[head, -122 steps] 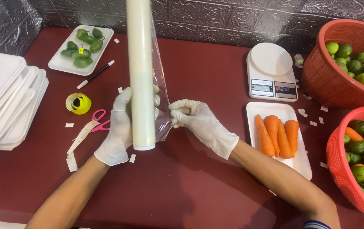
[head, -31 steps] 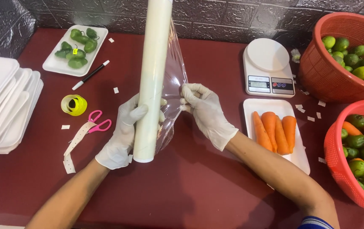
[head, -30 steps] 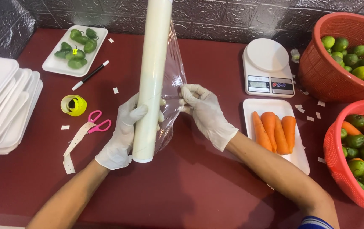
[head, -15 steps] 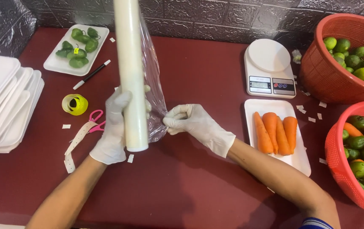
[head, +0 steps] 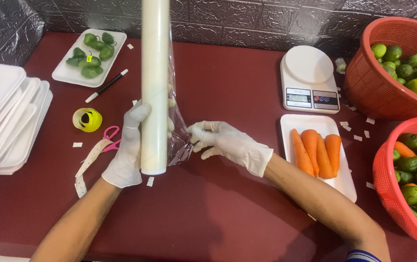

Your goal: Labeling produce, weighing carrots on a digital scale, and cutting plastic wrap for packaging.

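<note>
Roll: long white roll of cling film [head: 154,82], held upright above the dark red table [head: 208,208], lower end near the table and top end out of frame.
Long axis: running near to far in the head view, almost straight up the frame, with a slight tilt.
Left hand [head: 127,150]: white-gloved, wrapped around the lower part of the roll from its left side, fingers closed on the tube, thumb hidden behind it.
Right hand [head: 223,141]: white-gloved, just to the right of the roll, fingertips pinched together on the loose edge of clear film [head: 179,140].
Film sheet: thin, crumpled, hanging off the right side of the roll, widest higher up and gathered into a bunch at the pinch.
Key relation: free edge lying between the two hands, to the right of the roll and at the right fingertips; right hand nearer to the edge, left hand nearer to the core.
Gap: right hand close beside the roll, not touching the tube itself.
Right side: white tray of carrots [head: 317,153] just beyond the right forearm, white kitchen scale [head: 309,80] behind it, two red baskets [head: 363,92] of green fruit and carrots at the far right.
Left side: stack of white foam trays [head: 4,121], yellow tape roll [head: 87,119], pink-handled scissors [head: 109,138], black-and-white pen [head: 106,85], small tray of green fruit [head: 91,56].
Scraps: small white paper bits scattered over the table.
</note>
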